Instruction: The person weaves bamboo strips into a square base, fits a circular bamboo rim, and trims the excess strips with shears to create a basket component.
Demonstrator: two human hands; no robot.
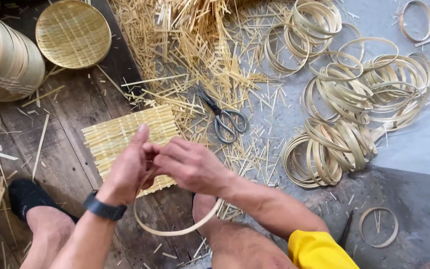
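Both hands meet over one thin bamboo strip ring [175, 231], bent into a loop that hangs below the wrists and curves in front of the knees. The left hand [128, 169], with a dark watch at the wrist, is closed around the upper part of the loop, thumb raised; the right hand [190, 167] is clamped on the same spot from the other side, fingers curled over the strip ends. Just where the ends overlap is hidden by the fingers. To do this well, I judge, the overlap should be pinched flat and steady so the loop keeps an even curve and does not spring open or kink.

Directly beneath the hands lies a square woven bamboo mat [125, 137], flat on the dark wooden boards [70, 114]. Beside it, a pair of scissors [223, 117] rests among loose bamboo offcuts [195, 50] that spread in a heap toward the top. To the right, many finished bamboo rings [344, 104] lie piled on a grey concrete floor [414, 149], with one single ring [378, 227] apart near the lower edge. At upper left sits a round woven tray [73, 34] next to a stack of similar trays [6, 60] lying on its side
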